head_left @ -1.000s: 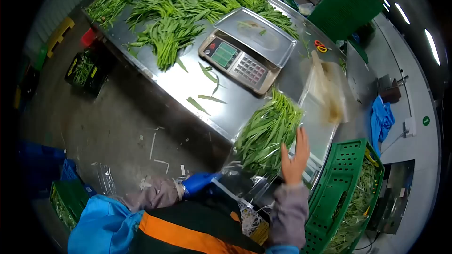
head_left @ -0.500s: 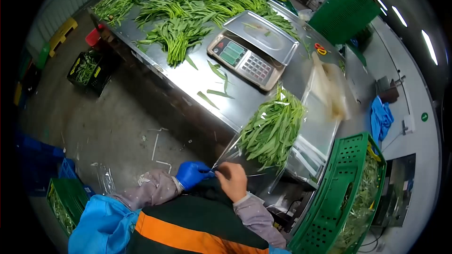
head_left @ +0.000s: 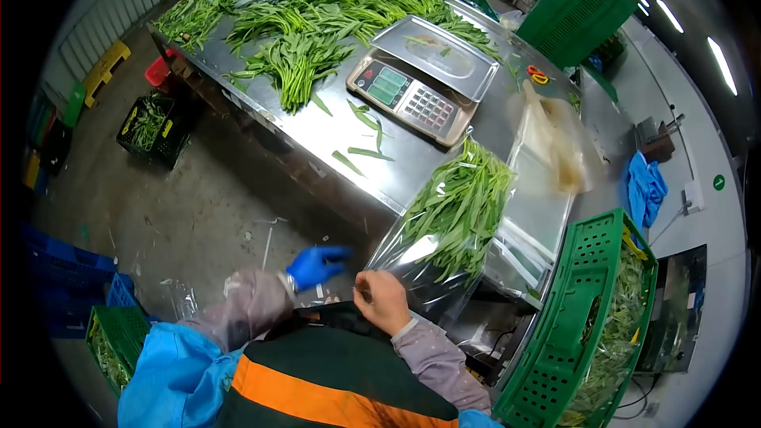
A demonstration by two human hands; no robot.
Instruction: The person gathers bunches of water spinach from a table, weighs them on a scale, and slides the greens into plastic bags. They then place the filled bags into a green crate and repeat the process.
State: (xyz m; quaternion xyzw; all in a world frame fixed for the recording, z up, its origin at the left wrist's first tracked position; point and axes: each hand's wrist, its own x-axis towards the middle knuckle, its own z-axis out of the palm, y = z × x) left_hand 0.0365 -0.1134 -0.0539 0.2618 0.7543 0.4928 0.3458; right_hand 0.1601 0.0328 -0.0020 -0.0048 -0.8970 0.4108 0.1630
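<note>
A clear plastic bag (head_left: 418,252) with a bunch of leafy greens (head_left: 462,210) inside lies over the near corner of the metal table. My right hand (head_left: 381,299), bare, is closed at the bag's near end; what its curled fingers hold is too small to name. My left hand (head_left: 317,266), in a blue glove, is to the left of it, apart from the bag and smeared by motion. Just behind the bagged greens stands a digital scale (head_left: 412,103) with a metal tray (head_left: 436,55).
Loose greens (head_left: 317,0) are heaped across the far part of the metal table (head_left: 349,123). Red-orange scissors (head_left: 537,74) and a stack of clear bags (head_left: 539,182) lie to the right. A green crate (head_left: 567,325) of bagged greens stands at the right; a black crate (head_left: 151,131) is on the floor.
My left hand has come away from my right hand, moving left and up. The bag's near end is more spread out beside my right hand. The view has shifted slightly.
</note>
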